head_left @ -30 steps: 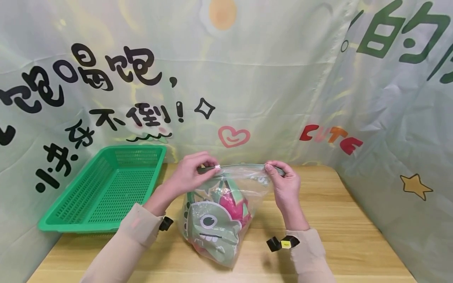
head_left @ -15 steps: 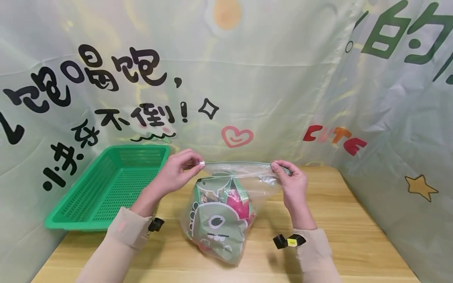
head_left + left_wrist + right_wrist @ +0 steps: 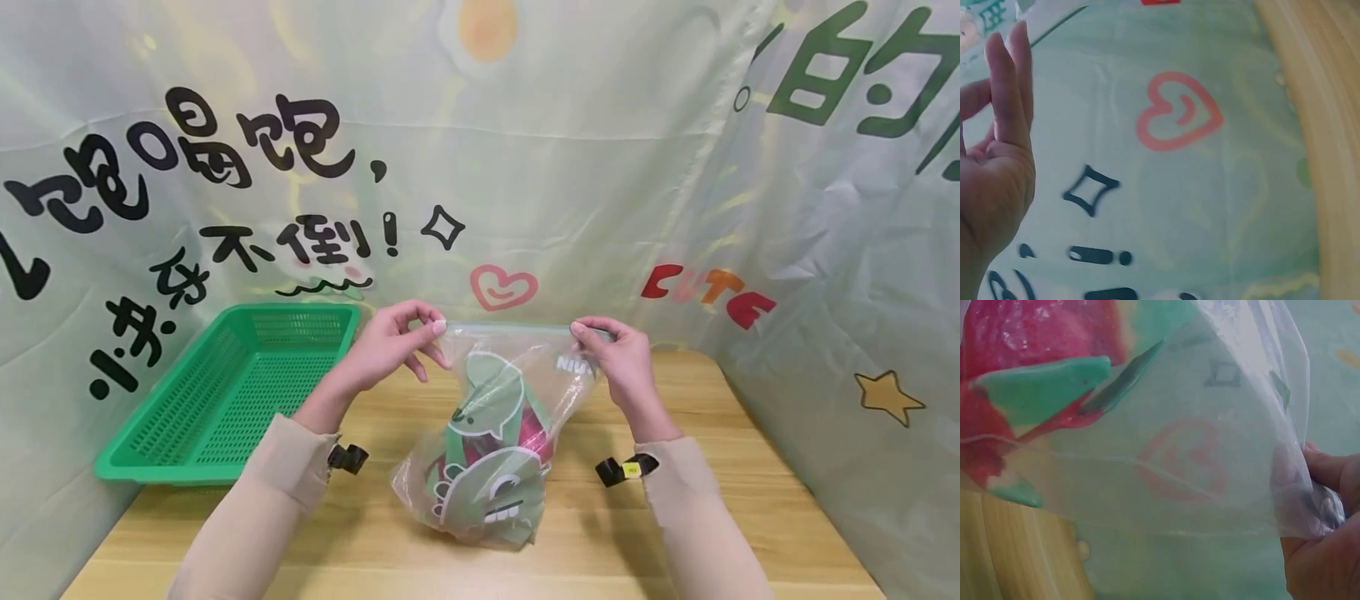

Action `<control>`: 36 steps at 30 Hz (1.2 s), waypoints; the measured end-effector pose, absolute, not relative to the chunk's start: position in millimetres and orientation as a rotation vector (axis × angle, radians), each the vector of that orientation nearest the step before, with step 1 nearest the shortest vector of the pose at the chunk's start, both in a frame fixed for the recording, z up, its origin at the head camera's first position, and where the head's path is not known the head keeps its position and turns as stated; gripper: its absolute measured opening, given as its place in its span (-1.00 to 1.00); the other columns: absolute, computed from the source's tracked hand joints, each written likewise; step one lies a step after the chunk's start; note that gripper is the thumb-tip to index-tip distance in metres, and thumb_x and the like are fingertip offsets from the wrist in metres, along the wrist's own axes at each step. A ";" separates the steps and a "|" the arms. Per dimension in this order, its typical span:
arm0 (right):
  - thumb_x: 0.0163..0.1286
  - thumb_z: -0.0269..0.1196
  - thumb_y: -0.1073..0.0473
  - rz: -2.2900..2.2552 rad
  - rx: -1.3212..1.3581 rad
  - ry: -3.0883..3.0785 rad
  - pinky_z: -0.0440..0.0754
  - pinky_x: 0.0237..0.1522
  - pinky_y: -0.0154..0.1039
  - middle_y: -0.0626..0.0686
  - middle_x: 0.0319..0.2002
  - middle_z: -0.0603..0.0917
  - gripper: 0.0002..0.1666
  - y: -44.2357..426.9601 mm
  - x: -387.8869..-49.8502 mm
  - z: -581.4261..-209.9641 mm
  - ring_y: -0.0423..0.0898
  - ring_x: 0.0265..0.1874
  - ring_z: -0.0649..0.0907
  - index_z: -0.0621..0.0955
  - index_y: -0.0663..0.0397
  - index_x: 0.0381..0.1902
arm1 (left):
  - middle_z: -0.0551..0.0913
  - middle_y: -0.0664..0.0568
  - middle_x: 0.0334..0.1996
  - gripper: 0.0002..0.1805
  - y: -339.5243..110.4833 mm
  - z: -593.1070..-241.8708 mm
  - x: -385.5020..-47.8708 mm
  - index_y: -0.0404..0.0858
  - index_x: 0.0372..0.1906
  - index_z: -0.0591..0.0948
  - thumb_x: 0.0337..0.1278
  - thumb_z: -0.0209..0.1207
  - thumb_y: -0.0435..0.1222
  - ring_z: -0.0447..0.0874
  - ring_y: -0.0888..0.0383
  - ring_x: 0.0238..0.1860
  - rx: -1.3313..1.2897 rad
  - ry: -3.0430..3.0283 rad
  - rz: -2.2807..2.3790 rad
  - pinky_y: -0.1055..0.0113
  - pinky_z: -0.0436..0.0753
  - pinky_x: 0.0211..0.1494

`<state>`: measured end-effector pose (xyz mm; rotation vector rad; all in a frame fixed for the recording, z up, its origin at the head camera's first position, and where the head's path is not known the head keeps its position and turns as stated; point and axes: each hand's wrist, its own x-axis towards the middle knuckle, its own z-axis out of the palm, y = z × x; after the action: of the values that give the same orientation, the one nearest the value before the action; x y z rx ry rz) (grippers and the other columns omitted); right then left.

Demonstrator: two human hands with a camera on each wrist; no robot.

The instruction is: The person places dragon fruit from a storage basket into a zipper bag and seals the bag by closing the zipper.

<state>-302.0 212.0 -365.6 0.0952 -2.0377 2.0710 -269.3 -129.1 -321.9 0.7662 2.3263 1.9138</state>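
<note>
A clear zip bag (image 3: 480, 500) printed with green cartoon dinosaurs hangs upright between both hands. Inside it is a pink dragon fruit (image 3: 534, 435) with green scales, partly hidden by the print; the right wrist view shows the dragon fruit (image 3: 1041, 331) closer. Thumb and forefinger of the left hand (image 3: 390, 346) pinch the bag's top left corner, the other fingers held away from it. At the top right corner, the right hand (image 3: 626, 358) grips the zip edge, with plastic bunched in its grasp. Whether the bag's bottom touches the table cannot be told.
A green perforated plastic basket (image 3: 225, 473) stands on the left of the wooden table (image 3: 720, 500). Behind and to the sides hangs a printed cloth (image 3: 585, 208) with lettering, a heart and a star.
The left hand has slid leftward along the zip to the bag's corner, with the white slider at its fingertips. Then both hands have risen slightly, stretching the bag taller.
</note>
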 end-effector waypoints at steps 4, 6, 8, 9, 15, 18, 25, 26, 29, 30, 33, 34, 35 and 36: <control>0.38 0.45 0.20 2.158 0.103 -2.060 0.77 -0.24 -0.36 -0.10 -0.36 0.75 -0.75 210.5 -324.9 -372.4 -0.23 -0.45 0.78 0.73 0.24 -0.06 | 0.66 -0.21 -0.20 -0.74 -132.7 -325.8 -297.7 -0.44 0.03 0.55 0.54 0.17 -0.28 0.83 0.00 -0.35 0.604 2.397 1.897 0.11 0.80 -0.40; 0.40 0.43 0.21 2.161 0.097 -2.081 0.76 -0.23 -0.37 -0.10 -0.33 0.74 -0.70 206.9 -336.6 -379.1 -0.25 -0.43 0.78 0.71 0.30 -0.01 | 0.62 -0.23 -0.16 -0.74 -135.6 -329.6 -311.7 -0.43 0.04 0.55 0.54 0.16 -0.27 0.83 -0.01 -0.33 0.541 2.440 1.869 0.12 0.80 -0.37; 0.43 0.40 0.23 2.131 0.103 -2.124 0.75 -0.22 -0.40 -0.10 -0.28 0.72 -0.65 202.0 -347.0 -385.8 -0.28 -0.41 0.76 0.68 0.38 0.06 | 0.59 -0.25 -0.12 -0.74 -139.0 -334.1 -322.6 -0.42 0.05 0.54 0.54 0.16 -0.27 0.83 -0.03 -0.32 0.476 2.485 1.833 0.11 0.81 -0.35; 0.44 0.39 0.24 2.107 0.106 -2.144 0.75 -0.23 -0.41 -0.09 -0.25 0.72 -0.62 199.1 -351.7 -388.9 -0.29 -0.41 0.75 0.66 0.41 0.09 | 0.56 -0.25 -0.09 -0.73 -141.2 -337.5 -328.0 -0.42 0.07 0.54 0.55 0.16 -0.27 0.83 -0.02 -0.31 0.450 2.496 1.822 0.12 0.81 -0.35; 0.45 0.39 0.16 2.050 0.119 -2.212 0.71 -0.28 -0.42 -0.02 -0.19 0.70 -0.47 182.4 -367.8 -403.6 -0.25 -0.36 0.70 0.58 0.37 0.25 | 0.54 -0.29 0.06 -0.75 -156.8 -361.9 -349.2 -0.44 0.10 0.49 0.56 0.11 -0.32 0.81 0.05 -0.37 0.247 2.512 1.821 0.20 0.79 -0.38; 0.46 0.38 0.12 2.123 0.111 -2.213 0.73 -0.26 -0.38 0.02 -0.16 0.68 -0.34 175.9 -367.0 -414.9 -0.23 -0.34 0.69 0.47 0.38 0.36 | 0.53 -0.35 0.12 -0.76 -165.7 -376.7 -352.7 -0.48 0.09 0.48 0.56 0.10 -0.36 0.81 0.07 -0.38 0.182 2.509 1.821 0.22 0.79 -0.39; 0.43 0.37 0.31 2.141 0.066 -2.260 0.80 -0.13 -0.12 0.01 -0.29 0.69 -0.60 163.0 -363.1 -447.2 -0.21 -0.43 0.69 0.53 0.43 0.11 | 0.57 -0.33 -0.09 -0.73 -183.2 -405.7 -356.3 -0.56 0.11 0.48 0.56 0.09 -0.41 0.80 0.12 -0.41 0.071 2.472 1.840 0.24 0.81 -0.31; 0.42 0.38 0.32 2.135 0.055 -2.268 0.80 -0.12 -0.09 0.00 -0.32 0.69 -0.66 161.3 -363.3 -450.3 -0.21 -0.45 0.69 0.55 0.41 0.03 | 0.58 -0.32 -0.09 -0.73 -184.3 -407.4 -355.9 -0.56 0.12 0.49 0.55 0.09 -0.41 0.80 0.13 -0.42 0.050 2.480 1.830 0.24 0.81 -0.30; 0.41 0.39 0.32 2.126 0.021 -2.298 0.79 -0.08 0.02 0.04 -0.34 0.71 -0.71 158.2 -362.9 -455.5 -0.19 -0.49 0.69 0.57 0.40 -0.04 | 0.59 -0.31 -0.09 -0.71 -185.3 -411.9 -356.6 -0.58 0.14 0.49 0.54 0.10 -0.41 0.79 0.15 -0.44 -0.007 2.489 1.810 0.25 0.81 -0.29; 0.41 0.39 0.32 2.126 0.014 -2.308 0.79 -0.06 0.04 0.06 -0.33 0.72 -0.71 157.4 -363.0 -456.4 -0.19 -0.49 0.70 0.57 0.40 -0.04 | 0.59 -0.30 -0.09 -0.70 -185.2 -413.1 -357.1 -0.58 0.14 0.49 0.54 0.10 -0.40 0.78 0.16 -0.45 -0.023 2.488 1.807 0.26 0.81 -0.30; 0.45 0.37 0.27 2.135 0.003 -2.328 0.76 0.00 0.11 0.14 -0.23 0.74 -0.66 156.7 -363.5 -456.8 -0.16 -0.47 0.72 0.56 0.41 0.03 | 0.59 -0.32 -0.07 -0.68 -185.1 -415.4 -358.9 -0.58 0.16 0.48 0.54 0.11 -0.40 0.78 0.13 -0.41 -0.058 2.498 1.793 0.27 0.80 -0.28; 0.46 0.36 0.25 2.133 0.006 -2.332 0.75 0.03 0.13 0.18 -0.18 0.74 -0.63 157.1 -363.5 -455.8 -0.13 -0.44 0.74 0.56 0.41 0.07 | 0.59 -0.34 -0.05 -0.67 -185.3 -415.6 -359.2 -0.58 0.18 0.48 0.54 0.10 -0.40 0.79 0.08 -0.35 -0.057 2.510 1.781 0.25 0.81 -0.24; 0.47 0.36 0.21 2.128 0.011 -2.333 0.74 0.05 0.14 0.21 -0.13 0.74 -0.60 157.7 -364.0 -454.9 -0.09 -0.40 0.75 0.56 0.41 0.10 | 0.60 -0.37 -0.01 -0.66 -185.4 -415.3 -359.4 -0.58 0.20 0.47 0.54 0.10 -0.39 0.80 0.02 -0.28 -0.052 2.535 1.755 0.22 0.81 -0.19; 0.49 0.35 0.18 2.117 0.019 -2.337 0.72 0.07 0.15 0.25 -0.08 0.74 -0.57 158.8 -363.9 -453.2 -0.02 -0.34 0.78 0.56 0.40 0.14 | 0.59 -0.41 0.04 -0.63 -185.6 -414.5 -359.2 -0.58 0.23 0.47 0.54 0.10 -0.39 0.79 -0.05 -0.19 -0.038 2.572 1.717 0.19 0.81 -0.11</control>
<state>-363.9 158.8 -453.2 0.0192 -2.3367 2.1175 -359.2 -185.6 -414.5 -0.0377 2.5718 1.7167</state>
